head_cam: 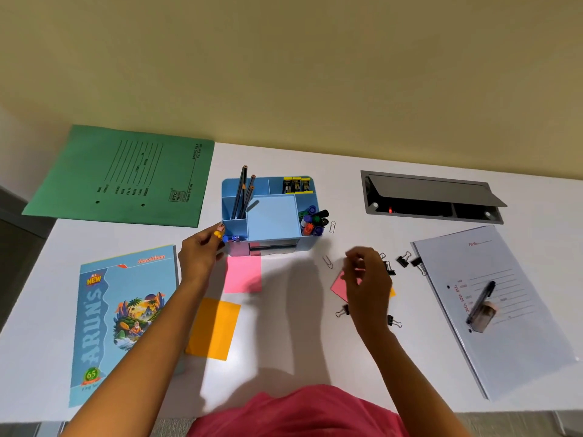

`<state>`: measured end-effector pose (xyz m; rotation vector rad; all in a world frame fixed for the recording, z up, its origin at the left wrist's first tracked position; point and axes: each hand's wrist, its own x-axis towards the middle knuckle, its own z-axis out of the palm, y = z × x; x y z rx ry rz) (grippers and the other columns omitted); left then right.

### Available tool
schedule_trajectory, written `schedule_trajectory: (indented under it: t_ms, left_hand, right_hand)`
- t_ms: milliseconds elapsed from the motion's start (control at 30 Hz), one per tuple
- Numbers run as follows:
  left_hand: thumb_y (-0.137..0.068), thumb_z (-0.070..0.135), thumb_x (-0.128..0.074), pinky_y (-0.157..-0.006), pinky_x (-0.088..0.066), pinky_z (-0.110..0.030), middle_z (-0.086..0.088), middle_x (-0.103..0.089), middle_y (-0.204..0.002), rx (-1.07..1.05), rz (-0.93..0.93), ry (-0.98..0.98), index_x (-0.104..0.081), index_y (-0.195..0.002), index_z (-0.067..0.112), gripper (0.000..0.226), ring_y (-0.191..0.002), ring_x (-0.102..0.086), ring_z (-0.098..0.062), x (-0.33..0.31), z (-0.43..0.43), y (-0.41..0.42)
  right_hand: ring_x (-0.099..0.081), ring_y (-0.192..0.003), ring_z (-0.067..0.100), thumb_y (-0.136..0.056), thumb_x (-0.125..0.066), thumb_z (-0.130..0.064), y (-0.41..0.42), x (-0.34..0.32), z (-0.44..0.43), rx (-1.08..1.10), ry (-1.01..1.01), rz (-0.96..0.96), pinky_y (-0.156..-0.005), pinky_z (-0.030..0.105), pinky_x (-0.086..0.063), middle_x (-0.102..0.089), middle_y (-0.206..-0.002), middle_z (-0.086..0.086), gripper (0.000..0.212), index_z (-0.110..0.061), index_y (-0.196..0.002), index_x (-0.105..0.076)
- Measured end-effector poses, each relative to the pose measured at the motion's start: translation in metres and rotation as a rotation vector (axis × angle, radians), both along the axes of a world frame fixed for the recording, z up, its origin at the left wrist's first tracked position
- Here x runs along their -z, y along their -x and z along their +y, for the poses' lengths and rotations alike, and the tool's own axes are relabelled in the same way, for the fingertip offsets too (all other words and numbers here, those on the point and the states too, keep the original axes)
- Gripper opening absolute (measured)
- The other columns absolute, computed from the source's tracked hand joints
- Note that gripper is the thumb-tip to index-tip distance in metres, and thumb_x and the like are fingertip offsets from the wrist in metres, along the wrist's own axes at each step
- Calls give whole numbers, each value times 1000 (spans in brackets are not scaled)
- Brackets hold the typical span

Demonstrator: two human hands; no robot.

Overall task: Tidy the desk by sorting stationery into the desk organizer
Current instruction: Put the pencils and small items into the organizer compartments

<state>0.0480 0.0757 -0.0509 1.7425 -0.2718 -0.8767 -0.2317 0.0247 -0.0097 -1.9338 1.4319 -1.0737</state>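
Blue desk organizer (271,216) sits mid-desk toward the back, pencils (243,190) upright in its rear-left slot, markers (312,220) crammed along its right side. Left hand (202,250) is at the front-left corner, fingers curled close together; can't tell if they pinch anything. Right hand (366,275) hangs over a pink sticky note (339,287), fingers bunched and blurred, grip unclear. Binder clips (403,259) scatter just beside it, and a paper clip (328,261) lies between it and the organizer. Bare white desk (293,326) opens between the forearms. Second pink note (243,274) and orange note (214,329) lie left of that gap. Notebook (120,323) hugs the left edge, grey file (492,310) the right, and green folder (126,178) overhangs the back-left corner.
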Motion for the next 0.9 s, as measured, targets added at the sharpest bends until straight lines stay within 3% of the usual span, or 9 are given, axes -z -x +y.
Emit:
schedule_trajectory:
  t_ms: [67, 200, 400, 600, 667, 767, 900]
  left_hand:
    - [-92, 24, -60, -79, -53, -30, -7, -66, -107, -2, -4, -3, -62, -124, 10, 35, -94, -64, -22, -1, 0, -1]
    - [-92, 22, -58, -78, -52, -32, -8, -64, -108, 3, -11, -8, -60, -125, 7, 36, -96, -62, -23, -5, -2, 0]
    - [-94, 22, -57, -75, -54, -30, -6, -63, -110, 10, -19, -31, -60, -125, 6, 35, -97, -62, -24, -10, -3, 2]
    - [-96, 40, -48, -88, -53, -39, -6, -65, -106, 39, -90, -81, -64, -118, 7, 43, -95, -65, -25, -12, 10, 12]
    - [-98, 46, -40, -91, -52, -46, -6, -67, -106, 50, -137, -90, -65, -116, 13, 45, -97, -66, -28, -4, 27, 21]
    - [-101, 37, -37, -90, -53, -48, -9, -69, -105, 60, -125, -76, -64, -116, 16, 38, -95, -68, -29, 5, 58, 42]
    - [-102, 30, -34, -95, -49, -40, -4, -70, -107, 145, -246, -134, -65, -112, 20, 34, -91, -66, -19, 1, 89, 73]
  right_hand:
    - [-59, -75, 20, -88, -59, 4, 25, 16, 7, 44, -38, 79, -67, 13, -46, -60, -90, 4, 16, -10, -95, -59]
    - [-61, -70, 22, -88, -59, 1, 59, 41, 22, 155, -144, 170, -63, 31, -49, -60, -88, 4, 13, -11, -93, -58]
    - [-60, -71, 23, -88, -59, 0, 79, 58, 38, 219, -211, 236, -64, 29, -42, -60, -85, 6, 10, -10, -92, -60]
    - [-60, -76, 23, -88, -60, -2, 83, 67, 49, 193, -230, 259, -70, 39, -49, -61, -86, 2, 13, -13, -94, -61]
    - [-60, -75, 21, -87, -60, -1, 85, 69, 52, 196, -227, 249, -68, 36, -49, -60, -86, 1, 13, -13, -94, -61]
    - [-57, -72, 16, -86, -60, 3, 91, 67, 56, 207, -207, 228, -65, 22, -41, -57, -85, 0, 15, -11, -92, -61]
    - [-56, -70, 21, -85, -57, 6, 112, 61, 47, 278, -130, 228, -61, 18, -34, -60, -82, 7, 14, -7, -88, -60]
